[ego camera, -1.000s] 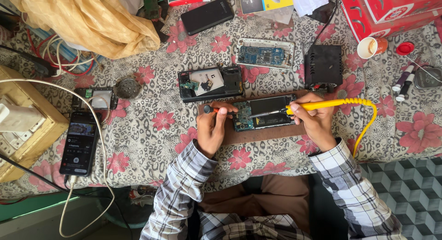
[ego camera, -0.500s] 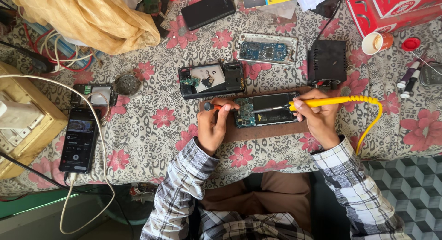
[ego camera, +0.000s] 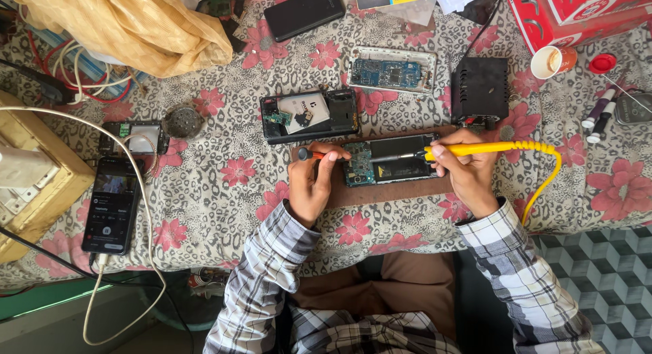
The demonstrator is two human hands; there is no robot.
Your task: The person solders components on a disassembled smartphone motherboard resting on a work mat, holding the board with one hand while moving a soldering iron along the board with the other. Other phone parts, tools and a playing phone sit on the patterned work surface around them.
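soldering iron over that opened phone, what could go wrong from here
1. The right hand holds the yellow soldering iron with its tip over the opened phone; a slip could scorch nearby parts of the board.
2. The left hand holds a small orange-handled tool close to that tip, so fingers might get burned.
3. The iron's yellow coiled cord hangs over the table edge; a snag could jerk the iron.

Both your forearms reach forward from the bottom of the view, sleeves checked, elbows bent and angled toward each other. Your left hand [ego camera: 312, 181] is curled, palm down, fingers pinched in a tight grip at the thumb side — knuckles up. Your right hand [ego camera: 468, 171] is fisted in a pen-style grip, thumb and forefinger forward, wrist cocked slightly left — heel down.
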